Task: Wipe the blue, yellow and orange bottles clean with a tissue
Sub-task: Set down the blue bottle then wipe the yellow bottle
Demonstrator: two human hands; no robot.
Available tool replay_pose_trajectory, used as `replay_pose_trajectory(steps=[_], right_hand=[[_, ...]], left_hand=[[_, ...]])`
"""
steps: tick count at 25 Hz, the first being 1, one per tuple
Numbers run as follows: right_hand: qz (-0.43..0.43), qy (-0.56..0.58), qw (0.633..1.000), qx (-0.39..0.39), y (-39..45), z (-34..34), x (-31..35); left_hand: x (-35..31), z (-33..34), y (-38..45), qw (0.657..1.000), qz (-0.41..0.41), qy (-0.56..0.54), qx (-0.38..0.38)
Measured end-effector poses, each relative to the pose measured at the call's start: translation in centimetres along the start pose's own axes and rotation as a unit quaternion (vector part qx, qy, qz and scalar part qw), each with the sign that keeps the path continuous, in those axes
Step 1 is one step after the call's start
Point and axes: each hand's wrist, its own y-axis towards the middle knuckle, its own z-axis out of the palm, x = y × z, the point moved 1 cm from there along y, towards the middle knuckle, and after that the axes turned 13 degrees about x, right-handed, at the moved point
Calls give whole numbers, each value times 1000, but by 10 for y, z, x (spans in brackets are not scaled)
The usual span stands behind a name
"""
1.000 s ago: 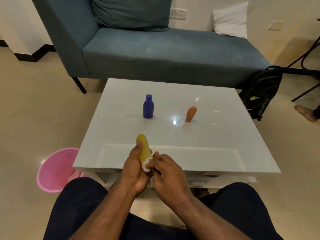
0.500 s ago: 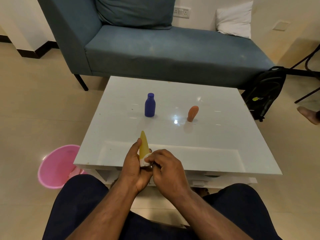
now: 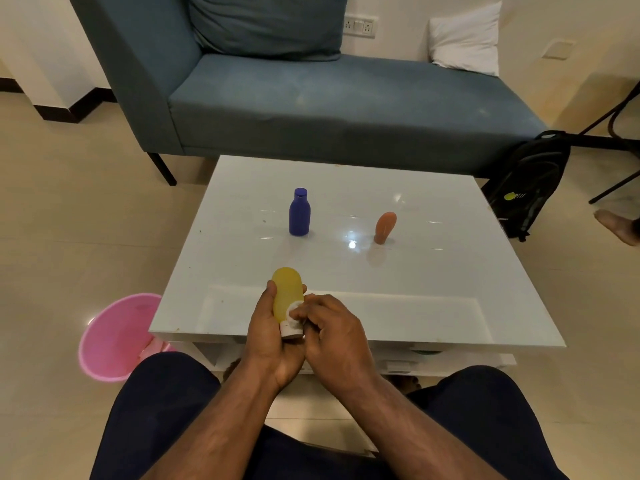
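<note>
Mid-task, we judge: the wipe is on the yellow bottle [image 3: 287, 295], low centre of frame, held over the near edge of the table [image 3: 450, 271]. The blue bottle [image 3: 299, 212] and the orange bottle [image 3: 384, 227] stand upright on the table, centre of frame, well apart from each other and from the hands; we cannot tell from their surfaces whether either has been wiped. So one bottle is in hand, and at most two are left. Largest first: the table's glossy top bears only the two standing bottles. The bin [image 3: 114, 337], pink, sits on the floor at lower left, beside the table's near left corner; something pale pink lies inside against its right wall, too unclear for us to name. The yellow bottle is gripped by our left hand [image 3: 268, 336], fingers and thumb wrapped round its lower body, its rounded end pointing away from us and its white cap [image 3: 291, 331] toward us. We cannot see what the bottles hold; all are opaque. Our right hand [image 3: 334, 332] has its fingers curled, pinching a small white tissue [image 3: 294, 310] and pressing it against the bottle just above the cap. Only a little of the tissue shows between the fingertips.
</note>
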Motion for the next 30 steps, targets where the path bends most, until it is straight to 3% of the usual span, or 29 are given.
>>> replay_pose_trajectory(steps=[4, 8, 13, 17, 22, 26, 30], right_hand=[[-46, -48, 996, 56, -17, 8, 10], [5, -9, 1000, -6, 5, -1, 0], [-3, 25, 999, 28, -11, 3, 12], [40, 26, 999, -16, 18, -11, -2], [19, 32, 999, 7, 0, -6, 8], [39, 26, 999, -27, 26, -23, -1], [42, 36, 998, -29, 24, -23, 4]], left_hand=[[-4, 3, -3, 1000, -7, 5, -2], [-1, 1, 0, 1000, -2, 5, -8], [-4, 0, -1, 1000, -10, 8, -16], [0, 3, -3, 1000, -22, 14, -9], [-1, 2, -4, 999, -44, 2, -8], [4, 4, -1, 995, -52, 86, -25], [3, 5, -3, 994, -53, 97, -21]])
